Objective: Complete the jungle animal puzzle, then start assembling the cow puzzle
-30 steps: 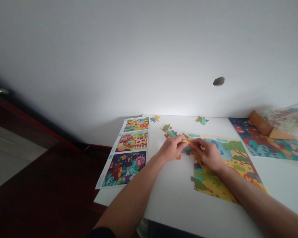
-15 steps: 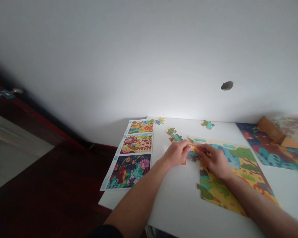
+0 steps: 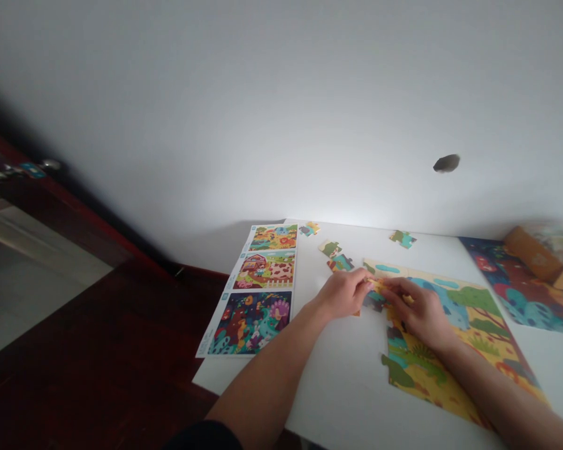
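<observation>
- Seeing a picture sheet (image 3: pixel 271 271) overhanging the left edge of the tabletop (image 3: pixel 338 375), running its long axis from the near side toward the wall (image 3: pixel 263 112) and leaning right.
- Noticing a small loose piece (image 3: pixel 309 229) lying just right of the sheet's far end.
- Finding a green piece (image 3: pixel 330 249) and a teal piece (image 3: pixel 340 263) lying close together, stepping nearer toward the right.
- Bending the fingers of the left hand (image 3: pixel 340 295) and grasping the left end of a yellow puzzle piece (image 3: pixel 374 284).
- Holding that piece between both hands beside the left edge of the partly built puzzle (image 3: pixel 471 322); showing only a narrow strip running left to right, sloping slightly nearer at the right; hiding too much for telling the tabs' direction.
- Seeing a green-and-teal piece (image 3: pixel 403 239) lying apart, near the wall.
- Grasping the yellow piece's right end with the fingers of the right hand (image 3: pixel 420 309).
- Seeing the puzzle lying flat, partly under the right forearm, pointing its cloud edge wallward and jutting a green tab leftward.
- Finding a dark printed board (image 3: pixel 492 275) lying farther right, carrying a cardboard box (image 3: pixel 532 253).
</observation>
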Demonstrator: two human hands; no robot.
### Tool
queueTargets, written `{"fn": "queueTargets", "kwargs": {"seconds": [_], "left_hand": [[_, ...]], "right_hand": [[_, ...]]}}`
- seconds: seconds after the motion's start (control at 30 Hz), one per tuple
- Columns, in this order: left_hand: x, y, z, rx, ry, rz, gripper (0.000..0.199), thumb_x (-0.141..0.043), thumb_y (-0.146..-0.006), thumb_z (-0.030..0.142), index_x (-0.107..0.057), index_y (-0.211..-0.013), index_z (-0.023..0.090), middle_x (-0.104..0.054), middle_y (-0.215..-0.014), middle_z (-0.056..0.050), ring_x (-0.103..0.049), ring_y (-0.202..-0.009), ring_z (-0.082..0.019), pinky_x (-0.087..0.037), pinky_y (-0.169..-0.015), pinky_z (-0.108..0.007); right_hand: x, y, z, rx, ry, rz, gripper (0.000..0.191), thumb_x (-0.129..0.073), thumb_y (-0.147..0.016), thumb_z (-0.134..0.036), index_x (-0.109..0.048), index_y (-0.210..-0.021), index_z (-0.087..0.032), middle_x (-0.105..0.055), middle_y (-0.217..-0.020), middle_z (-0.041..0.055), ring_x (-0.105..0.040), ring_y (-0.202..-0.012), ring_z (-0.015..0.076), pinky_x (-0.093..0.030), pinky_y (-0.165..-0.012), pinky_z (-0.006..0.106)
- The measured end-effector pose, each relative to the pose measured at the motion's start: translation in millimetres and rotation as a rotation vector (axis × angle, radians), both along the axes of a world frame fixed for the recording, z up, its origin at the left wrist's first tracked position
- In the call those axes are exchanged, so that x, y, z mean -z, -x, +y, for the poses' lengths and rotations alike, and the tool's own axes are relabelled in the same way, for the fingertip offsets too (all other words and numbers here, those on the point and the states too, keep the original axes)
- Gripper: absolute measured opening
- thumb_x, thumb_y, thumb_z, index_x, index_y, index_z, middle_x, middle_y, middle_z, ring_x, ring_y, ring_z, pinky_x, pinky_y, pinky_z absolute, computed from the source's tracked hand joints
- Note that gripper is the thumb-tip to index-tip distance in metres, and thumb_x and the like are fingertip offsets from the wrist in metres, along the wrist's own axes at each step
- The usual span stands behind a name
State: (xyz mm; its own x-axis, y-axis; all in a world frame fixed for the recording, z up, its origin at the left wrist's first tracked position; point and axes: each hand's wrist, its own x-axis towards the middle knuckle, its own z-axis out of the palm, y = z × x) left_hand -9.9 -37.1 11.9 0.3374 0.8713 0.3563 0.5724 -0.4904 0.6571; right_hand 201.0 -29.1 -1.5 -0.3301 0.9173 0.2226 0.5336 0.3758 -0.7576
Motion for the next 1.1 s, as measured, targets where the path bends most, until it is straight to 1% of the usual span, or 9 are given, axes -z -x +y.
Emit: {"fn": "queueTargets", "kwargs": {"seconds": [0.2, 0.33, 0.47, 0.57, 0.67, 0.73, 0.83, 0.97, 1.1], "left_hand": [[0.4, -1, 1, 0.003, 0.002, 0.013, 0.021, -0.050, -0.093, 0.029, -0.065, -0.100, 0.018, -0.063, -0.063, 0.000, -0.054, -0.053, -0.012, -0.038, -0.053, -0.022], [1.3, -2, 0, -0.008, -0.013, 0.032, 0.020, -0.051, -0.093, 0.030, -0.066, -0.099, 0.018, -0.064, -0.063, 0.000, -0.055, -0.053, -0.012, -0.039, -0.053, -0.023], [-3.0, 0, 0, -0.032, 0.000, 0.070, 0.019, -0.052, -0.092, 0.031, -0.067, -0.097, 0.020, -0.065, -0.064, 0.000, -0.057, -0.055, -0.013, -0.040, -0.055, -0.023], [-9.0, 8, 1, -0.112, 0.010, 0.097, 0.022, -0.047, -0.095, 0.027, -0.067, -0.090, 0.021, -0.067, -0.069, -0.001, -0.062, -0.064, -0.015, -0.046, -0.064, -0.025], [-11.7, 20, 6, -0.229, -0.040, 0.116, 0.018, -0.051, -0.090, 0.019, -0.068, -0.096, 0.022, -0.069, -0.091, -0.004, -0.064, -0.090, -0.020, -0.050, -0.086, -0.033], [-9.8, 26, 9, -0.196, -0.027, 0.167, 0.021, -0.061, -0.084, 0.020, -0.068, -0.103, 0.021, -0.064, -0.103, -0.008, -0.061, -0.103, -0.024, -0.049, -0.095, -0.038], [-3.6, 32, 12, -0.124, 0.029, 0.241, 0.034, -0.069, -0.079, 0.024, -0.067, -0.113, 0.020, -0.057, -0.112, -0.012, -0.055, -0.114, -0.028, -0.047, -0.101, -0.044], [0.6, 40, 12, -0.038, 0.080, 0.317, 0.042, -0.062, -0.078, 0.010, -0.066, -0.119, 0.020, -0.053, -0.121, -0.012, -0.050, -0.122, -0.029, -0.041, -0.110, -0.046], [-6.5, 45, 11, 0.051, 0.116, 0.333, 0.060, -0.054, -0.072, -0.001, -0.062, -0.125, 0.024, -0.052, -0.129, -0.011, -0.047, -0.127, -0.028, -0.038, -0.112, -0.047]], "right_hand": [[-1.0, -2, 0, 0.013, -0.019, -0.026, 0.032, -0.055, -0.092, -0.049, -0.068, -0.104, -0.023, -0.074, -0.093, 0.0072, -0.068, -0.079, 0.0239, -0.054, -0.075, 0.036], [0.2, -3, 1, -0.002, -0.041, -0.047, 0.032, -0.054, -0.092, -0.050, -0.068, -0.103, -0.024, -0.074, -0.093, 0.0070, -0.068, -0.080, 0.0246, -0.054, -0.076, 0.037], [2.2, -4, 1, 0.003, -0.053, -0.054, 0.032, -0.055, -0.091, -0.051, -0.069, -0.103, -0.024, -0.075, -0.094, 0.0069, -0.068, -0.079, 0.0241, -0.054, -0.075, 0.037], [0.4, -4, 1, 0.033, -0.071, -0.064, 0.030, -0.056, -0.091, -0.049, -0.069, -0.101, -0.023, -0.075, -0.090, 0.0056, -0.068, -0.078, 0.0229, -0.053, -0.074, 0.035], [-4.7, -3, 1, 0.035, -0.066, -0.062, 0.029, -0.055, -0.092, -0.046, -0.069, -0.101, -0.022, -0.074, -0.081, 0.0038, -0.067, -0.073, 0.0209, -0.051, -0.072, 0.034], [-8.1, -1, 2, 0.024, -0.037, -0.046, 0.028, -0.055, -0.092, -0.044, -0.069, -0.101, -0.021, -0.073, -0.079, 0.0034, -0.067, -0.070, 0.0197, -0.050, -0.069, 0.032], [-10.8, 0, 3, 0.019, -0.019, -0.038, 0.024, -0.057, -0.092, -0.040, -0.069, -0.100, -0.021, -0.073, -0.078, 0.0023, -0.065, -0.067, 0.0177, -0.048, -0.065, 0.029], [-7.6, 0, 4, 0.040, -0.063, -0.053, 0.020, -0.060, -0.091, -0.036, -0.071, -0.097, -0.021, -0.072, -0.077, 0.0016, -0.064, -0.067, 0.0164, -0.047, -0.067, 0.028], [-2.2, 0, 7, 0.044, -0.118, -0.064, 0.020, -0.062, -0.090, -0.035, -0.072, -0.100, -0.021, -0.070, -0.079, 0.0028, -0.063, -0.072, 0.0173, -0.047, -0.071, 0.028]]}}
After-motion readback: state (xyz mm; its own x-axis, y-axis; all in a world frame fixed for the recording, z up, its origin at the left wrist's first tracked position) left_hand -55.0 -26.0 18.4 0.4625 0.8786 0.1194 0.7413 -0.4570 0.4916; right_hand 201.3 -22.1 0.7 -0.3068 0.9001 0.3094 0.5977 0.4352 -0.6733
